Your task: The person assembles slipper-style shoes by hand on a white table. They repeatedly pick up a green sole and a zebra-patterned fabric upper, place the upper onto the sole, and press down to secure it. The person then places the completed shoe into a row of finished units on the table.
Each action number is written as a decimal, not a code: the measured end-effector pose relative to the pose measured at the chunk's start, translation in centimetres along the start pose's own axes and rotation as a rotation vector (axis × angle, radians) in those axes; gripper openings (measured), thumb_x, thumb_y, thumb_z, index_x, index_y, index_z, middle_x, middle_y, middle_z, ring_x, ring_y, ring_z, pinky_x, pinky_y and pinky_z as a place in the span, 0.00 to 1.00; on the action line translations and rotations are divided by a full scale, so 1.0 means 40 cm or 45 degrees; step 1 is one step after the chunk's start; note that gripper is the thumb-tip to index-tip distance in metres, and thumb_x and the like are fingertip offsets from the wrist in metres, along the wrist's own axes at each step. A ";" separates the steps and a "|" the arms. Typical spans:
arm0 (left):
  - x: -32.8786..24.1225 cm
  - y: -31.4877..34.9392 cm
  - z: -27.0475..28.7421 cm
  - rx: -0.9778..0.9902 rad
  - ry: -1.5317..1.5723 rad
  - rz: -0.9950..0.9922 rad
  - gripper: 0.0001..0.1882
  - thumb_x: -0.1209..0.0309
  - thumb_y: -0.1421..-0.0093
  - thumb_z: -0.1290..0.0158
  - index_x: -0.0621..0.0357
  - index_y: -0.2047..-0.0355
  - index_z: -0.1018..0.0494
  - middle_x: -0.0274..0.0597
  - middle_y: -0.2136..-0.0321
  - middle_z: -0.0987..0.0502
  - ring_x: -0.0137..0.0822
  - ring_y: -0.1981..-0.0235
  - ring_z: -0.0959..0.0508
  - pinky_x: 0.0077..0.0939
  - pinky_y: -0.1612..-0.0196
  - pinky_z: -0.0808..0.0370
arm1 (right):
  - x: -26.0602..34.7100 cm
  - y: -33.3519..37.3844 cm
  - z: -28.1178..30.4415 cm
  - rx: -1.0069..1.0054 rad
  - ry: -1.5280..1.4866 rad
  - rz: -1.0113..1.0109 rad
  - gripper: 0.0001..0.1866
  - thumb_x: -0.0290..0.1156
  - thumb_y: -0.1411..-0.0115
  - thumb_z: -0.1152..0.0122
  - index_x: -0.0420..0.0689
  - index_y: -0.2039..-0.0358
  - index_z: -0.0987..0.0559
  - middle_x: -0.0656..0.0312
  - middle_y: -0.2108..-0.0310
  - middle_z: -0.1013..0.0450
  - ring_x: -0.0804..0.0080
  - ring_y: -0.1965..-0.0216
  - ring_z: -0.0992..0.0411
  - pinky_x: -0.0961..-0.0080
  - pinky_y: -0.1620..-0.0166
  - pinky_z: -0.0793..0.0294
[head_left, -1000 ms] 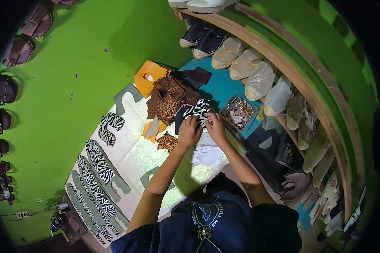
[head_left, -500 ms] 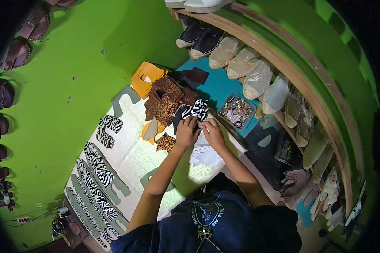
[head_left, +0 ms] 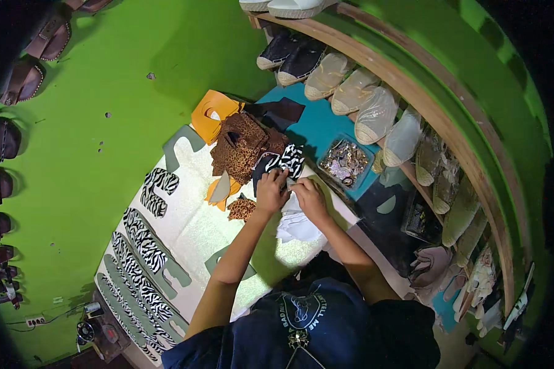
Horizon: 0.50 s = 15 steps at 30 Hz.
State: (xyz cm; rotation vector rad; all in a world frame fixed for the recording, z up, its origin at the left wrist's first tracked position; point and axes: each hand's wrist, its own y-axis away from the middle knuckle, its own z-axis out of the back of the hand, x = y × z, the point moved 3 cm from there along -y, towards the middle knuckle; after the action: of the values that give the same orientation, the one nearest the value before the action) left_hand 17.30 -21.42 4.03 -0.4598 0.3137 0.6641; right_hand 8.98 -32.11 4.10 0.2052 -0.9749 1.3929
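My left hand [head_left: 272,192] and my right hand [head_left: 309,198] are close together over the right part of the white table. The fingers of both are closed at a small pale piece between them, mostly covered by my fingertips. Just beyond lie black-and-white zebra-print pieces [head_left: 293,160], with dark material by my left fingers. Below my hands sits a stack of white cut pieces [head_left: 298,227]. Left of my left hand are a leopard-print scrap [head_left: 242,209] and a grey half-round piece [head_left: 220,187] on orange material.
Brown leopard-print pieces [head_left: 243,141] and orange pieces [head_left: 207,120] are heaped at the back. Zebra-print strips and grey-green templates [head_left: 172,283] line the table's left. A clear tub of small metal fittings [head_left: 346,163] stands right. Shelved shoes [head_left: 375,114] curve along the right side.
Both hands have shifted slightly, with the right hand a little lower. A pale piece between the fingertips shows more now.
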 end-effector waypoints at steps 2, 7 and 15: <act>0.000 -0.002 0.003 0.022 -0.061 0.013 0.32 0.69 0.63 0.41 0.50 0.52 0.32 0.37 0.63 0.33 0.41 0.64 0.33 0.34 0.66 0.37 | 0.004 0.008 -0.001 0.016 0.003 0.005 0.06 0.23 0.50 0.49 0.42 0.71 0.25 0.57 0.70 0.33 0.58 0.67 0.33 0.66 0.64 0.35; -0.002 -0.005 0.013 0.067 -0.106 0.008 0.32 0.69 0.63 0.42 0.47 0.52 0.32 0.36 0.63 0.34 0.41 0.64 0.35 0.34 0.66 0.38 | 0.005 0.031 -0.005 -0.002 0.008 -0.006 0.06 0.24 0.52 0.48 0.43 0.72 0.24 0.59 0.70 0.34 0.61 0.65 0.34 0.67 0.63 0.37; -0.001 -0.005 0.021 0.126 -0.189 -0.005 0.34 0.68 0.64 0.41 0.44 0.51 0.33 0.36 0.61 0.34 0.42 0.64 0.36 0.34 0.66 0.38 | 0.016 0.039 0.006 0.030 -0.016 0.038 0.06 0.23 0.50 0.48 0.44 0.70 0.24 0.59 0.70 0.33 0.60 0.65 0.34 0.67 0.63 0.35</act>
State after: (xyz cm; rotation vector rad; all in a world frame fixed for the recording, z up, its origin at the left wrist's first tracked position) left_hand 17.50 -21.16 4.81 -0.3148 0.2040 0.6721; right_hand 7.40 -31.44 4.05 0.2176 -0.9757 1.4323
